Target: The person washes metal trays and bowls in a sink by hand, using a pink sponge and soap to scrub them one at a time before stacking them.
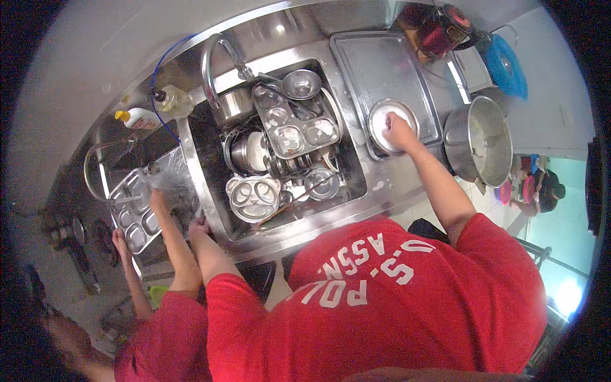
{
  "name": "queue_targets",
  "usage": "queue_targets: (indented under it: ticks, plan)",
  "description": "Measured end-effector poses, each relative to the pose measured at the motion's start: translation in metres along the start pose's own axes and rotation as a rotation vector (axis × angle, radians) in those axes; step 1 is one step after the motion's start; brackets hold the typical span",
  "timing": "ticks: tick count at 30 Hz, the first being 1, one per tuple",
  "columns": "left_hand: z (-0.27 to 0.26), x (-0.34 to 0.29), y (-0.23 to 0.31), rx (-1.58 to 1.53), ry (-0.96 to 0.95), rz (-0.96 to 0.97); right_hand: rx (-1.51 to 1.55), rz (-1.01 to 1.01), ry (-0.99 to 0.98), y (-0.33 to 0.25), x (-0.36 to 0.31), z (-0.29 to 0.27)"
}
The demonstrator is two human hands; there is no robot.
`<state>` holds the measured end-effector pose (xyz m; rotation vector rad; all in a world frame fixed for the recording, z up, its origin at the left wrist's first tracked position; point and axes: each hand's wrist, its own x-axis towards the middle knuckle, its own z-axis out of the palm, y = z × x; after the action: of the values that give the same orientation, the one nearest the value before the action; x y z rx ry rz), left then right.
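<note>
My right hand (398,132) reaches into a round bowl (382,116) with a white inside, its fingers bunched together. Whatever they pinch is small and hidden. Beneath the bowl lies a large rectangular metal tray (369,60) on the counter right of the sink. My left hand (199,227) is low by the left rim of the sink (219,223); its fingers are too blurred to read. Inside the sink, steel dishes are piled: a compartment tray (293,137), a bear-shaped plate (253,198), a small bowl (301,84) and a pot (234,107).
At left, a person's hand (157,200) works near another compartment tray (130,219) under a running tap. A curved faucet (207,70) arches over my sink. Bottles (141,119) stand behind. A big steel pot (477,141) is at right, near a blue round item (506,65).
</note>
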<state>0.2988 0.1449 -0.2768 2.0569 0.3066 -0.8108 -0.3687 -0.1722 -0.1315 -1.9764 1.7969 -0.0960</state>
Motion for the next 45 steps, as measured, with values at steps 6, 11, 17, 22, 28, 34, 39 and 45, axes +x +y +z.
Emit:
queue_targets:
  ticks: [6, 11, 17, 22, 28, 34, 39, 45]
  plan:
    - [0.017, -0.056, 0.043, -0.374, -0.078, -0.03, -0.079, -0.006, -0.017, 0.002, 0.015, -0.001]
    - [0.112, -0.225, 0.084, 0.68, 0.089, 1.031, 0.226, 0.011, 0.017, 0.014, 0.011, -0.001]
    - [0.255, -0.239, 0.076, 0.552, -0.437, 0.923, 0.268, 0.005, 0.097, 0.014, 0.016, -0.007]
    - [0.307, -0.197, 0.09, 0.306, -0.748, 0.25, 0.478, -0.038, 0.15, -0.011, -0.001, -0.039]
    - [0.313, -0.22, 0.091, 0.152, -0.699, 0.359, 1.048, 0.233, -0.205, -0.008, -0.016, -0.062]
    - [0.3, -0.247, 0.082, 0.775, -0.2, 0.993, 1.025, 0.186, -0.236, -0.004, -0.015, -0.056]
    - [0.3, -0.256, 0.077, 0.786, -0.079, 0.965, 1.0, 0.173, -0.232, -0.009, -0.018, -0.058]
    - [0.307, -0.256, 0.095, 0.921, -0.174, 0.801, 0.928, 0.18, -0.236, -0.004, -0.021, -0.06]
